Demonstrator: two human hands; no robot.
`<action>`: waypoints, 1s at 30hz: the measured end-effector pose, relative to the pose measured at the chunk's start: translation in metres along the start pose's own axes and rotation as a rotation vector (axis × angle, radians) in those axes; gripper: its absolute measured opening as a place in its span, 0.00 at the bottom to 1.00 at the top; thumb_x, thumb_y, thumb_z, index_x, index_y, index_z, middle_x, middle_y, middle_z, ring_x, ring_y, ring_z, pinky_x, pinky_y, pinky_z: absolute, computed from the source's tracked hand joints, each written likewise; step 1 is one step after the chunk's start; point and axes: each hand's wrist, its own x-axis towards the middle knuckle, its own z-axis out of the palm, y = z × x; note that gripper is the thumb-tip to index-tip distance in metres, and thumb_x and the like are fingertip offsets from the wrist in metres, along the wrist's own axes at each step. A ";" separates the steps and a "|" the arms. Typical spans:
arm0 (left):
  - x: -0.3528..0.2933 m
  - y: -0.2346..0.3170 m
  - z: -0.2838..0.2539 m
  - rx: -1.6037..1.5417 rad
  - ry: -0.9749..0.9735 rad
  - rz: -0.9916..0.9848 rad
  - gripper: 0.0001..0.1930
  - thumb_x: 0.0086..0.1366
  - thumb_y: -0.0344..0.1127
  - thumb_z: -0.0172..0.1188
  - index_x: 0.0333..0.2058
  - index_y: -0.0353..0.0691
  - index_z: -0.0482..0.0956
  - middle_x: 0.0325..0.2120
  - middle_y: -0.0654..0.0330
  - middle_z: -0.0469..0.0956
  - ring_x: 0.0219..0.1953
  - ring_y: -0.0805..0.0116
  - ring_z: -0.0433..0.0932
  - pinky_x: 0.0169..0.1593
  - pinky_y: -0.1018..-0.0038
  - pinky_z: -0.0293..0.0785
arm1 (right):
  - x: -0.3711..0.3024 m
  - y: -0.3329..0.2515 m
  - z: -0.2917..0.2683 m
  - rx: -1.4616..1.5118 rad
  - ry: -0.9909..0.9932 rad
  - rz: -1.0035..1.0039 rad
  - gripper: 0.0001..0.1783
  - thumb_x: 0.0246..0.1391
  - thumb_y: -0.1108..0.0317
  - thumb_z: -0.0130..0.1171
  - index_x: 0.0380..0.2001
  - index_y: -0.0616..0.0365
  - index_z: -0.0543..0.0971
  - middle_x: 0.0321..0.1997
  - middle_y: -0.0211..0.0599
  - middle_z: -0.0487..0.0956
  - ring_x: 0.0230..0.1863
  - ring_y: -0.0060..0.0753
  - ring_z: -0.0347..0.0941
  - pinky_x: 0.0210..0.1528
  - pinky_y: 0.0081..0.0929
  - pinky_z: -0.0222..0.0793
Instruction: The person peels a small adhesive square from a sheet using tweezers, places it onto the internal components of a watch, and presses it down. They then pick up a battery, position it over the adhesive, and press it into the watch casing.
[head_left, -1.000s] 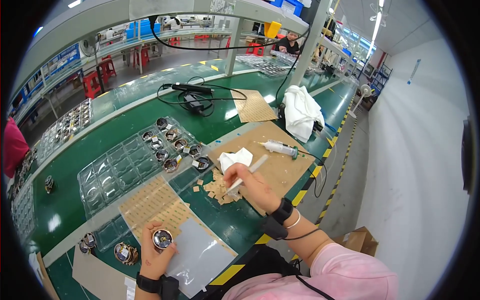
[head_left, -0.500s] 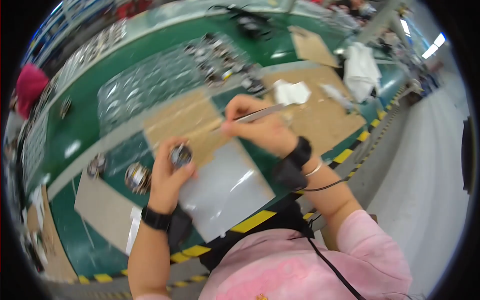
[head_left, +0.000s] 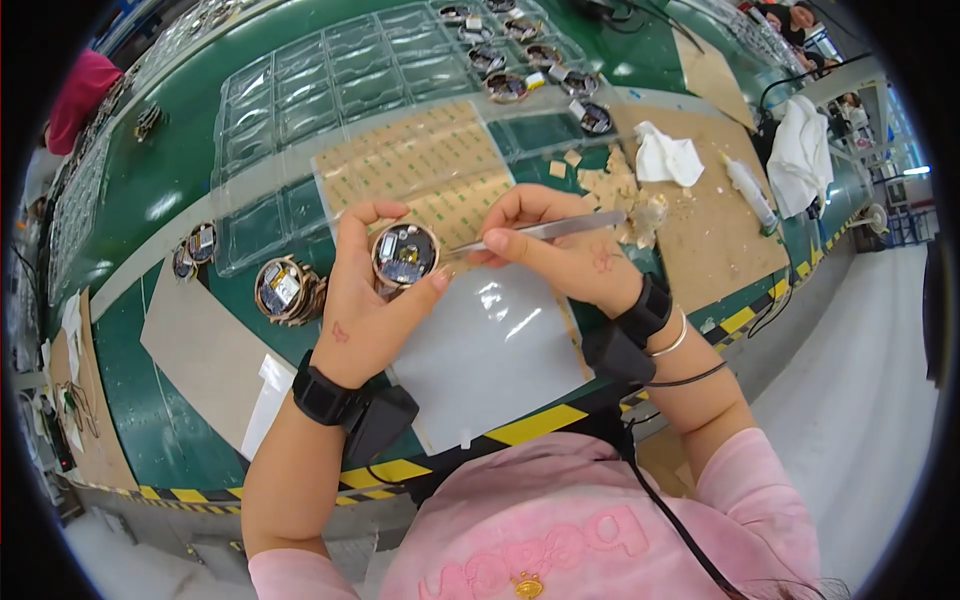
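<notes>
My left hand [head_left: 375, 310] grips a round, copper-rimmed circuit-board assembly [head_left: 404, 256] by its edge, between thumb and curled fingers, with the board side facing up. In my right hand [head_left: 575, 255] is a pair of metal tweezers [head_left: 572, 226], pinched between thumb and fingers. The tweezer tips point left and are close beside the assembly's right edge; whether they touch it or hold anything is too small to tell. Below both hands lie a tan sheet with green marks [head_left: 415, 165] and a pale glossy sheet [head_left: 480, 350].
A stack of similar round assemblies [head_left: 285, 290] stands left of my left hand, with others [head_left: 195, 250] farther left. Beyond is a clear compartment tray [head_left: 320, 85], partly filled. To the right are tan scraps [head_left: 607, 185], a white tissue [head_left: 668, 157], a tube [head_left: 748, 192] and a white cloth [head_left: 800, 155].
My hands have come closer together, bringing the assembly and the tweezer tips side by side. The assembly's board now faces up more plainly. The whole view has shifted and is sharper.
</notes>
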 end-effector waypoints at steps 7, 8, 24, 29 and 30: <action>0.001 0.000 0.004 0.043 -0.049 0.083 0.29 0.54 0.21 0.63 0.55 0.40 0.63 0.43 0.65 0.69 0.43 0.79 0.71 0.44 0.81 0.72 | 0.001 -0.001 -0.001 0.026 0.039 0.002 0.11 0.58 0.65 0.58 0.36 0.63 0.74 0.37 0.36 0.78 0.39 0.26 0.78 0.41 0.20 0.73; 0.001 0.000 0.004 0.048 -0.044 0.083 0.29 0.54 0.21 0.63 0.55 0.40 0.63 0.43 0.65 0.69 0.43 0.79 0.71 0.44 0.81 0.72 | -0.001 -0.001 -0.003 0.047 0.066 -0.013 0.11 0.58 0.65 0.58 0.36 0.63 0.74 0.36 0.36 0.79 0.38 0.26 0.78 0.40 0.20 0.73; 0.002 -0.001 0.009 0.134 -0.034 0.076 0.25 0.56 0.23 0.63 0.53 0.37 0.67 0.41 0.65 0.70 0.43 0.80 0.71 0.45 0.83 0.71 | -0.005 -0.002 -0.015 -0.164 0.110 0.116 0.10 0.56 0.64 0.60 0.31 0.61 0.76 0.27 0.33 0.80 0.30 0.20 0.77 0.31 0.15 0.71; 0.002 -0.002 0.008 0.175 -0.022 0.084 0.25 0.56 0.23 0.63 0.53 0.38 0.67 0.42 0.64 0.70 0.42 0.80 0.71 0.44 0.83 0.71 | -0.003 0.000 -0.011 -0.205 0.092 0.125 0.10 0.55 0.64 0.61 0.31 0.61 0.77 0.27 0.32 0.80 0.29 0.18 0.77 0.30 0.14 0.70; 0.002 -0.002 0.008 0.176 -0.018 0.083 0.25 0.56 0.23 0.63 0.53 0.38 0.67 0.42 0.64 0.70 0.42 0.80 0.71 0.44 0.83 0.71 | -0.003 0.000 -0.011 -0.215 0.087 0.122 0.10 0.55 0.64 0.62 0.31 0.61 0.77 0.27 0.31 0.80 0.29 0.18 0.76 0.29 0.13 0.69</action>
